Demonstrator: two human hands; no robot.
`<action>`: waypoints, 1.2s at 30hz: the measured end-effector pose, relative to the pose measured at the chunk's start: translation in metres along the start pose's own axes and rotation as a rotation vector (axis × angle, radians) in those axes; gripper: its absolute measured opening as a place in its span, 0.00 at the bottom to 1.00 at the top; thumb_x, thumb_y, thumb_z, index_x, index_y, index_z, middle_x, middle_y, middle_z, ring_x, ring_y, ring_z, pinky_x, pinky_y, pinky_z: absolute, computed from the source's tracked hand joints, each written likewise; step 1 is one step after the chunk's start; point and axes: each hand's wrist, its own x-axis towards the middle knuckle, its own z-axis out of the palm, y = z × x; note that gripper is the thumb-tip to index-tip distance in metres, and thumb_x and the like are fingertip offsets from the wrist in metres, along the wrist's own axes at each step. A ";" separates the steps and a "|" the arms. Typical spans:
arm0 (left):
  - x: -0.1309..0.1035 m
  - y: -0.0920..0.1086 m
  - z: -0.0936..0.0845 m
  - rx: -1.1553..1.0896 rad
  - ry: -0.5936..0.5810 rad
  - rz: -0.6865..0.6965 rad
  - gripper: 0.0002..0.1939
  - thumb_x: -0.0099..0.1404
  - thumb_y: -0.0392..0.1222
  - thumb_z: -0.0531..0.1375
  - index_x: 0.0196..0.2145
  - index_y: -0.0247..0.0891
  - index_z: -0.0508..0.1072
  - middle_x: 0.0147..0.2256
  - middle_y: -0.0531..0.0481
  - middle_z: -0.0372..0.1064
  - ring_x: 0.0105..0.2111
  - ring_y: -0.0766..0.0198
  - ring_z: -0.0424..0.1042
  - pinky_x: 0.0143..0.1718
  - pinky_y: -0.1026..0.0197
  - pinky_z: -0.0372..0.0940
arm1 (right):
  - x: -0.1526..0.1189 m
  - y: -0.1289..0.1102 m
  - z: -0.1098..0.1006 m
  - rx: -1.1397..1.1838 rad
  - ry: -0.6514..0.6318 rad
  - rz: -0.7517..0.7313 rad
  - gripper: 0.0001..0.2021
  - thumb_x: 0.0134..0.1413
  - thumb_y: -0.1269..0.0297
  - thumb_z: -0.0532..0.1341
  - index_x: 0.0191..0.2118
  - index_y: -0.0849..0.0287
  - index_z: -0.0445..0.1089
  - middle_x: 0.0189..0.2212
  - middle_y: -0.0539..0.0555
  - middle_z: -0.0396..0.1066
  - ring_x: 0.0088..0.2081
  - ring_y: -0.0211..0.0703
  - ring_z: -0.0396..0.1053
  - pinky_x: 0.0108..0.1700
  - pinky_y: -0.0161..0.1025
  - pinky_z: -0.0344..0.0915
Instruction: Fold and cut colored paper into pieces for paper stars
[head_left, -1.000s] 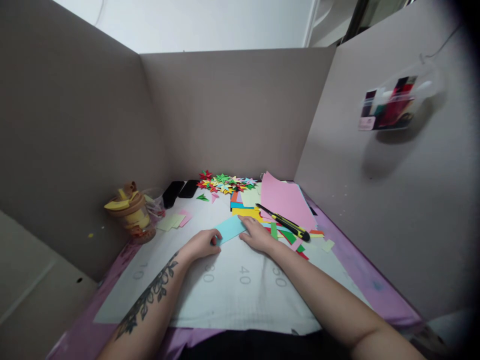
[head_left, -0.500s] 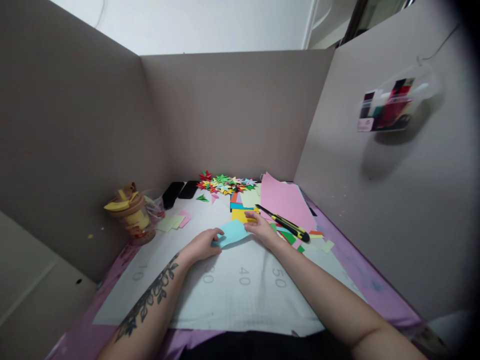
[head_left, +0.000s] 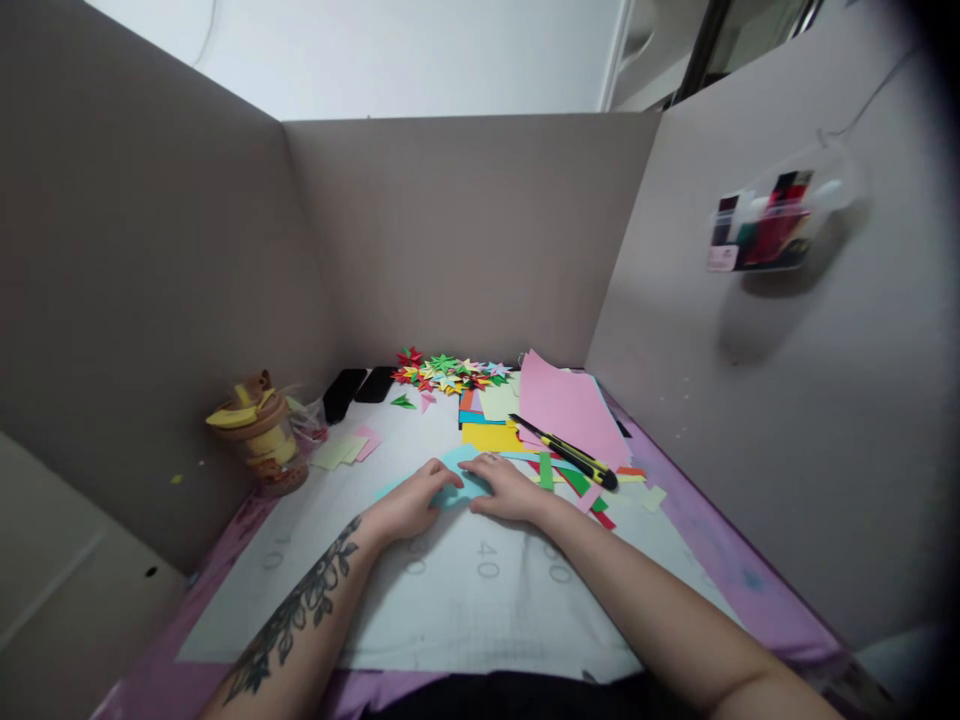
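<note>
A light blue sheet of paper (head_left: 459,489) lies low over the white mat, partly covered by both hands, and one corner of it shows to the left. My left hand (head_left: 417,501) holds the sheet from the left, with bent fingers on its surface. From the right, my right hand (head_left: 510,488) has its curled fingers on the same sheet, close to the left fingertips. Just beyond the hands lies yellow paper (head_left: 491,437). A black and yellow utility knife (head_left: 571,453) rests to the right, on the pink sheets and paper strips.
A pile of folded paper stars (head_left: 450,371) sits at the back. Pink sheets (head_left: 566,405) lie at right, with coloured strips (head_left: 581,482) before them. At left are two black phones (head_left: 345,394), small paper squares (head_left: 349,448) and a lidded cup (head_left: 262,440). Grey panels surround the table.
My right hand has moved left and down, closer to my left hand, over the light blue sheet. The sheet has shifted left, and a corner now shows beyond the left hand.
</note>
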 end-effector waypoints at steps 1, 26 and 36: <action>0.000 0.002 -0.001 -0.007 -0.010 0.014 0.31 0.46 0.22 0.50 0.47 0.44 0.66 0.46 0.49 0.60 0.46 0.61 0.63 0.49 0.60 0.60 | 0.000 0.000 0.001 -0.014 -0.002 0.007 0.32 0.43 0.57 0.66 0.56 0.57 0.62 0.47 0.59 0.65 0.50 0.50 0.59 0.53 0.48 0.55; 0.003 -0.046 -0.006 0.168 0.245 -0.433 0.30 0.57 0.56 0.57 0.53 0.38 0.63 0.50 0.42 0.65 0.49 0.53 0.65 0.48 0.56 0.60 | -0.012 0.094 -0.033 0.259 0.715 0.743 0.25 0.46 0.63 0.56 0.52 0.64 0.59 0.29 0.52 0.70 0.31 0.44 0.69 0.35 0.38 0.64; 0.001 -0.009 -0.002 0.311 0.098 -0.432 0.32 0.57 0.58 0.55 0.57 0.46 0.58 0.55 0.43 0.62 0.53 0.48 0.60 0.48 0.50 0.57 | -0.035 0.106 -0.065 -0.179 0.435 0.581 0.19 0.51 0.64 0.56 0.49 0.62 0.67 0.49 0.62 0.65 0.53 0.51 0.60 0.54 0.43 0.55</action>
